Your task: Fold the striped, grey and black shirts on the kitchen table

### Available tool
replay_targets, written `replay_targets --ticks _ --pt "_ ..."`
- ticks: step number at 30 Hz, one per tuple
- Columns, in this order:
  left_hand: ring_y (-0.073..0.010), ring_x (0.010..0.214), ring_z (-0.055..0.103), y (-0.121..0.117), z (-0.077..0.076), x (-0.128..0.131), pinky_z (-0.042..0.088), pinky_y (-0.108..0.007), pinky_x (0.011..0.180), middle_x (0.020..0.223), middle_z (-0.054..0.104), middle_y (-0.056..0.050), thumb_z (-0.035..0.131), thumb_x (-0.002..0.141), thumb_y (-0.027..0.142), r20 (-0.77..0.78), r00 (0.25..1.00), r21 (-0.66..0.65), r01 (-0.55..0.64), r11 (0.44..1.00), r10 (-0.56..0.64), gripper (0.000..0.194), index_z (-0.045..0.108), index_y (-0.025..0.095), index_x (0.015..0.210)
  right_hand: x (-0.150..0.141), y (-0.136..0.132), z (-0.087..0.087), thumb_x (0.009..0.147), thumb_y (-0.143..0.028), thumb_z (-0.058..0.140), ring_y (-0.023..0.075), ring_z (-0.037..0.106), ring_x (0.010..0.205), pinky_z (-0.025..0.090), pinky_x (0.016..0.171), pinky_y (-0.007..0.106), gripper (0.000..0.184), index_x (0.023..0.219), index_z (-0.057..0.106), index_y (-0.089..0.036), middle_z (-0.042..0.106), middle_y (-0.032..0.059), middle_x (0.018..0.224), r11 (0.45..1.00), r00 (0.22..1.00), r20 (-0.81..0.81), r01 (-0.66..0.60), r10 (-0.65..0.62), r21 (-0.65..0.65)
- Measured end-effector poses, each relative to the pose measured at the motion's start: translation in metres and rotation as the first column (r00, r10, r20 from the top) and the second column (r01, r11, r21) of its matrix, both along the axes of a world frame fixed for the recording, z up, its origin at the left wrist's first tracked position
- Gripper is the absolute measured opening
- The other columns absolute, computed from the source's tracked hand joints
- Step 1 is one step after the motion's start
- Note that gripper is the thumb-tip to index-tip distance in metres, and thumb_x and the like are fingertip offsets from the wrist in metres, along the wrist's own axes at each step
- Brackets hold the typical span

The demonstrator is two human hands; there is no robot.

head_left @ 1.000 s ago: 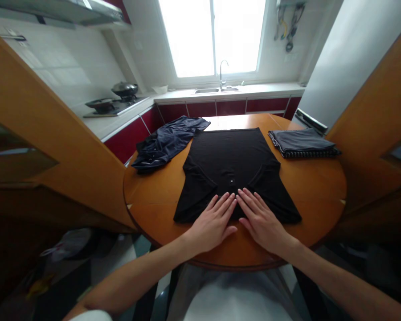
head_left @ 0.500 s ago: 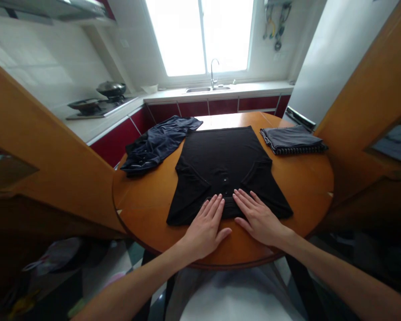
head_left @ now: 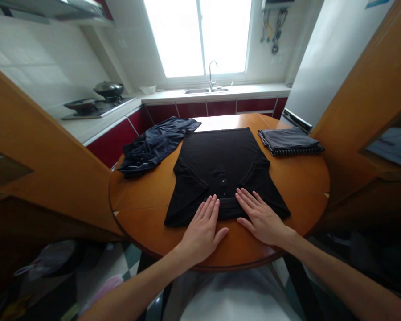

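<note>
A black shirt [head_left: 220, 151] with small buttons down its middle lies spread on the round wooden table [head_left: 143, 198], its collar end toward me. Both sleeves are angled down to the near left and right. My left hand [head_left: 202, 229] rests flat on the near edge of the shirt, left of the collar band, fingers stretched out and thumb apart. Flat on the cloth to the right of the band lies my right hand [head_left: 260, 218], its fingers also extended. Between the two hands a strip of the collar shows.
A crumpled dark blue garment [head_left: 157, 145] lies at the table's left. At the right sits a folded stack of grey and striped cloth [head_left: 290, 140]. Beyond are a sink with a faucet [head_left: 211, 73] and a stove holding a lidded pot [head_left: 108, 88]. Wooden door frames flank the table.
My hands have slid apart along the shirt's near edge, the left one leftward and the right one rightward, uncovering the collar band. The view has turned slightly to the right.
</note>
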State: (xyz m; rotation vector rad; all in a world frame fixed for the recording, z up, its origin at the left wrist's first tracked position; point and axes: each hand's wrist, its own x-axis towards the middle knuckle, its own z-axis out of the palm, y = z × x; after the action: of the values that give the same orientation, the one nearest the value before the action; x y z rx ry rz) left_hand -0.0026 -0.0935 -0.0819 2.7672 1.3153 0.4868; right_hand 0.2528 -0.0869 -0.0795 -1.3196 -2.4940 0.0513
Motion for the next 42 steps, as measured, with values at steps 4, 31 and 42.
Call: replay_targets --ticks 4,31,42 --pt "-0.0328 0.155 0.016 -0.002 -0.002 0.001 0.029 -0.053 0.122 0.166 0.020 -0.022 0.048 0.100 0.049 0.011 0.999 0.022 -0.045 0.999 0.045 0.082 0.010 0.010 0.162 0.000 0.000 0.001 0.102 -0.037 0.046 0.0236 0.017 0.155 0.021 0.126 0.049 0.067 0.161 0.023 -0.014 0.025 0.0114 0.166 1.000 1.000 -0.009 0.010 -0.010 0.007" --pt "-0.0281 0.156 0.014 -0.009 0.005 -0.003 0.028 -0.049 0.124 0.169 0.015 -0.013 0.047 0.101 0.042 -0.046 0.998 -0.019 -0.032 0.999 0.031 0.074 0.016 0.016 0.162 -0.019 -0.022 -0.006 0.099 -0.027 0.046 0.0239 0.024 0.153 0.023 0.126 0.048 0.068 0.162 0.021 -0.017 0.033 0.0092 0.164 0.997 0.996 -0.063 0.068 -0.066 0.029" --pt "-0.0276 0.155 0.018 -0.035 -0.004 -0.043 0.030 -0.046 0.123 0.169 0.012 -0.014 0.042 0.103 0.051 -0.143 0.974 0.047 -0.171 0.984 0.177 0.084 -0.005 0.016 0.163 0.007 -0.030 -0.017 0.102 -0.038 0.044 0.0237 0.020 0.154 0.024 0.125 0.048 0.078 0.164 0.002 -0.016 0.018 0.0106 0.168 0.989 0.991 0.013 0.130 -0.132 0.076"
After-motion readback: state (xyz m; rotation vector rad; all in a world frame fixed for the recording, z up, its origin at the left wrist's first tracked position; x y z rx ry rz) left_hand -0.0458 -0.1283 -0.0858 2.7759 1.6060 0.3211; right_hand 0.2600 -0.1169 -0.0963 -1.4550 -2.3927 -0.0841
